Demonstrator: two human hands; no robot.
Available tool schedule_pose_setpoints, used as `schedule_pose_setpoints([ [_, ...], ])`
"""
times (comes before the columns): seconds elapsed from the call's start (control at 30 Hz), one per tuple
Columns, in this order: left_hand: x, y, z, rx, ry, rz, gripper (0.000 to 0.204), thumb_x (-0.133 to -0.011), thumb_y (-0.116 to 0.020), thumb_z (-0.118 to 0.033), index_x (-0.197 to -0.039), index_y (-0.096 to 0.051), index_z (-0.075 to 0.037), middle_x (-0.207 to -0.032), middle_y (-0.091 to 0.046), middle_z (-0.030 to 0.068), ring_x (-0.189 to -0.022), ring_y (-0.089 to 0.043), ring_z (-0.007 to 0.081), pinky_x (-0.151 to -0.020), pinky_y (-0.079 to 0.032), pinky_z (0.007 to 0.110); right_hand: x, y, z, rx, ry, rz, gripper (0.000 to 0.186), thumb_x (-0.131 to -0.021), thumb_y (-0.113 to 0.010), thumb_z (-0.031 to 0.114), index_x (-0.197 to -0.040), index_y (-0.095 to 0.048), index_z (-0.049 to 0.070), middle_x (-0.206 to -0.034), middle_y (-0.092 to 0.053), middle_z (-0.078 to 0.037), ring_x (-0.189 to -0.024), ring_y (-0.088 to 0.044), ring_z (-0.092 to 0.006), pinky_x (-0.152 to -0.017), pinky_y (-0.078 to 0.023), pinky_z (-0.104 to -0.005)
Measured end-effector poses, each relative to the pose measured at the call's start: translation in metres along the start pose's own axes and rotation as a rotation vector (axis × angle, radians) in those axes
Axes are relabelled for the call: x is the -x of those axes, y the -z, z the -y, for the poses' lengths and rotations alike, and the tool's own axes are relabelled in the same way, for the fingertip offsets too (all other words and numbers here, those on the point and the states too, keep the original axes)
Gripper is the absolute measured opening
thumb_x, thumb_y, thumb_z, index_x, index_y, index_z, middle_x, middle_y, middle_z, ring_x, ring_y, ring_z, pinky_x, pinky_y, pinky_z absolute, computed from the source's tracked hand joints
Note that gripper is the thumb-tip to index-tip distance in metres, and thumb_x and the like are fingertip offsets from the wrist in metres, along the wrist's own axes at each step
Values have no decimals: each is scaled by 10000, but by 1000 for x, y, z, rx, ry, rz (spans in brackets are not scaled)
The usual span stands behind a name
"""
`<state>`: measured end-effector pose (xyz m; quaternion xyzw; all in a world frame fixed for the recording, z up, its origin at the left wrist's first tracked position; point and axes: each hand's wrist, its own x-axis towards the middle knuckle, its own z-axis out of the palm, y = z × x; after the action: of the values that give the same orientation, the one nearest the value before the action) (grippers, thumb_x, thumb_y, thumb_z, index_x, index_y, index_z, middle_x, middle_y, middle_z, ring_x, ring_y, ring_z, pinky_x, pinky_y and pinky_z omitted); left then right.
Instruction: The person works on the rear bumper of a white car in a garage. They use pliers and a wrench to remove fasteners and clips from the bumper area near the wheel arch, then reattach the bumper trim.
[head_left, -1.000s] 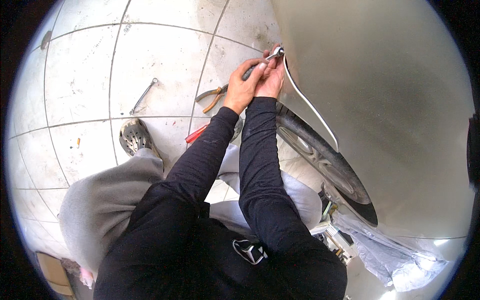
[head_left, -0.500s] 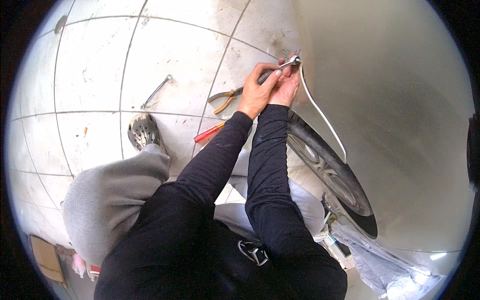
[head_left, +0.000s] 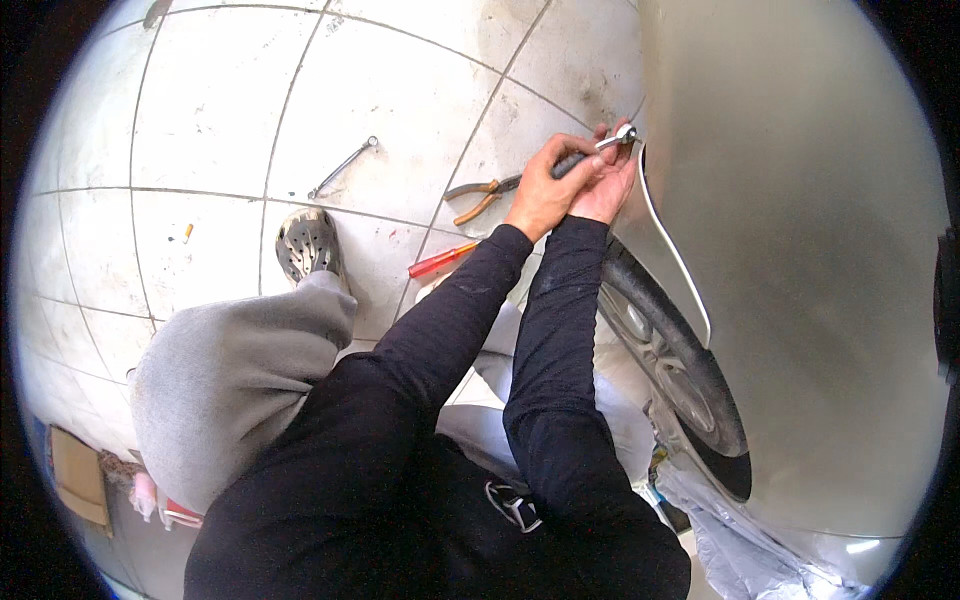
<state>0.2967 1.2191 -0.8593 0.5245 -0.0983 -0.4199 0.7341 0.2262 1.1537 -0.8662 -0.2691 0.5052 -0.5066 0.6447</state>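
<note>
My left hand (head_left: 541,196) is closed around the dark handle of a ratchet wrench (head_left: 613,140). Its shiny round head sits at the edge of a grey-beige car panel (head_left: 790,240), above the wheel arch. Palm up beneath the tool, my right hand (head_left: 606,192) has its fingers curled about the ratchet's head; the part being turned is hidden there. A pale trim strip (head_left: 672,237) runs along the arch edge from beside my right hand down over the tyre (head_left: 680,340). Pliers with orange-brown handles (head_left: 478,198) lie on the floor, left of my left hand.
A red-handled screwdriver (head_left: 440,260) lies below the pliers. Farther left on the white tiles are a combination wrench (head_left: 343,167) and a small orange-and-white stub (head_left: 187,233). My clog (head_left: 308,246) stands near the wrench. A plastic sheet (head_left: 730,540) hangs by the car's lower right.
The whole view has shifted, so hands, tools and car sit slightly farther right and mostly lower. Both hands keep their hold on the ratchet wrench at the panel edge.
</note>
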Motion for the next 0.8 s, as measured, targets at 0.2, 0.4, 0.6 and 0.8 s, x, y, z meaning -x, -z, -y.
schedule_pose_setpoints([
  [0.2,-182,-30,-10,-410,-60,161,425,-818,-685,-389,-840,-691,35,-739,-677,219,-691,-680,336,-651,-525,435,9,-47,-19,-86,-98,19,475,-1012,-445,488,-1369,-547,192,-1374,-555,8,-1299,-464,-252,-1089,-362,-548],
  [0.4,-77,-14,-15,-127,202,142,393,-905,-647,-368,-862,-701,19,-754,-696,147,-695,-668,192,-646,-516,366,-2,-13,-2,-301,-126,-296,321,-980,-505,357,-1237,-610,196,-1321,-603,56,-1264,-463,-186,-1049,-381,-476],
  [0.6,-43,-6,-17,70,329,59,284,-843,-711,-228,-968,-672,24,-833,-703,154,-797,-672,188,-717,-537,352,3,-3,1,-235,-155,-151,314,-979,-561,362,-1227,-598,172,-1311,-580,65,-1237,-467,-173,-994,-444,-488],
  [0.8,-164,-41,-2,-352,-57,-93,359,-789,-747,-325,-774,-678,26,-672,-651,152,-613,-640,217,-611,-527,393,-4,-25,-18,-144,-200,152,528,-953,-547,484,-1388,-483,193,-1415,-513,50,-1340,-347,-223,-1175,-236,-482],
])
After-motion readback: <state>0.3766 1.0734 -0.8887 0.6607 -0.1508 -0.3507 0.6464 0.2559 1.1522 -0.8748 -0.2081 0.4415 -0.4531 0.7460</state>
